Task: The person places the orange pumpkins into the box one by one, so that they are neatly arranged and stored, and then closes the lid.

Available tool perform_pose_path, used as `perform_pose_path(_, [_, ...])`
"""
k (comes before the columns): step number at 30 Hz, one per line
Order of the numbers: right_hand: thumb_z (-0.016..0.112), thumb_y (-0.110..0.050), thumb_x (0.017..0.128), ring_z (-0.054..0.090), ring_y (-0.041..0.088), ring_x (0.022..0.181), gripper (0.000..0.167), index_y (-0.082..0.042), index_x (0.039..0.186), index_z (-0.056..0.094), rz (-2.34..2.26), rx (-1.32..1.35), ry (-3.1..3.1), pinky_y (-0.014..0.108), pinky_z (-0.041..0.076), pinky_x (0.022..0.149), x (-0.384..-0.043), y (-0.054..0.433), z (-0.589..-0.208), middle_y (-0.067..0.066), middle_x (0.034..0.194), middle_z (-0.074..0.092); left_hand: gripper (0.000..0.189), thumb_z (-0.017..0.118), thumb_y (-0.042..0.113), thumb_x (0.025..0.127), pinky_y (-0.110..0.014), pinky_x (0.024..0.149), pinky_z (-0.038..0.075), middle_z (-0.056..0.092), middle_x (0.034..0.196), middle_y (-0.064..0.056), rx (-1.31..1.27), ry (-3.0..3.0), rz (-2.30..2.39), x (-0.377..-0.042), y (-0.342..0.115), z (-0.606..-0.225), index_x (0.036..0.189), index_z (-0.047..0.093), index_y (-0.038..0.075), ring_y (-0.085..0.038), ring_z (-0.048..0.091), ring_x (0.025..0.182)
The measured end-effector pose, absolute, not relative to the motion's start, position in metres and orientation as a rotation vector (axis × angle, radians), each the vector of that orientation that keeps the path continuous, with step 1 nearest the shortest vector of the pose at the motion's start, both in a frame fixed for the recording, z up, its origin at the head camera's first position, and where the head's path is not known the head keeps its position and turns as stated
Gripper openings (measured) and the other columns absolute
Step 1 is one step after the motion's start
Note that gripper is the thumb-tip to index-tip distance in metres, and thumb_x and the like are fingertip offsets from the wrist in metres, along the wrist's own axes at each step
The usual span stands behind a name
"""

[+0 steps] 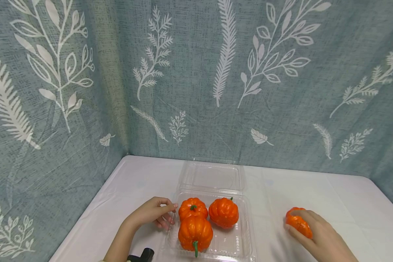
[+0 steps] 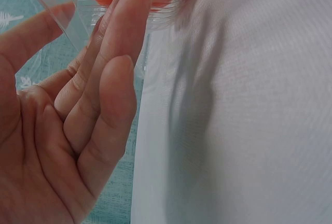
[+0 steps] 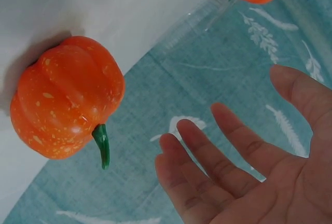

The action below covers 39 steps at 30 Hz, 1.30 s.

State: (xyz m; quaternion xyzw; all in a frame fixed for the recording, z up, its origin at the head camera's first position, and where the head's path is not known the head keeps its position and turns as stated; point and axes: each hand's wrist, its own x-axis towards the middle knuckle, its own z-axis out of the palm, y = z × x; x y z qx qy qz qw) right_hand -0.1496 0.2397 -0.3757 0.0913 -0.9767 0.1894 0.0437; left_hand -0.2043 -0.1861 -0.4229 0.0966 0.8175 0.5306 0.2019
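A clear plastic clamshell box [image 1: 227, 244] lies with its lid [image 1: 213, 177] folded back. It holds three orange toy pumpkins with green stems: one pumpkin [image 1: 193, 208] at back left, another pumpkin [image 1: 195, 230] in front of it, and a third pumpkin [image 1: 224, 214] on the right. At the box's left edge is my left hand [image 1: 152, 213], its fingers loosely bent and gripping nothing; whether they touch the plastic I cannot tell. A fourth pumpkin [image 3: 67, 97] lies on the table to the right. Beside it hovers my right hand [image 1: 319, 233], fingers spread and apart from it in the right wrist view.
A white cloth covers the table [image 1: 265, 193]. Behind it and along the left hangs a blue-green curtain [image 1: 193, 83] printed with white leaves. A small black object [image 1: 146, 254] shows by the left forearm at the bottom edge.
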Motion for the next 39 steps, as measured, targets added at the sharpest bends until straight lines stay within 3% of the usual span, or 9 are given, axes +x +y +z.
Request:
perform_pose_path(20, [0.058,-0.059,0.081,0.055,0.029,0.100,0.050,-0.016,0.108,0.059,0.523,0.223,-3.041,0.050,0.047,0.077,-0.153,0.246,-0.384,0.009,0.112,0.059,0.037,0.051,0.033,0.094,-0.027,0.049,0.050,0.069,0.072,-0.009,0.286,2.286,1.486,-0.203,-0.186,-0.421,0.092,0.062,-0.002,-0.015,0.063,0.051])
perform_pose_path(39, [0.061,-0.057,0.080,0.054,0.027,0.094,0.056,-0.010,0.111,0.057,0.543,0.184,-3.098,0.045,0.050,0.073,-0.159,0.252,-0.393,0.016,0.114,0.056,0.037,0.051,0.033,0.094,-0.027,0.049,0.050,0.069,0.073,-0.011,0.290,2.276,1.493,-0.203,-0.187,-0.422,0.093,0.062,-0.002,-0.015,0.063,0.051])
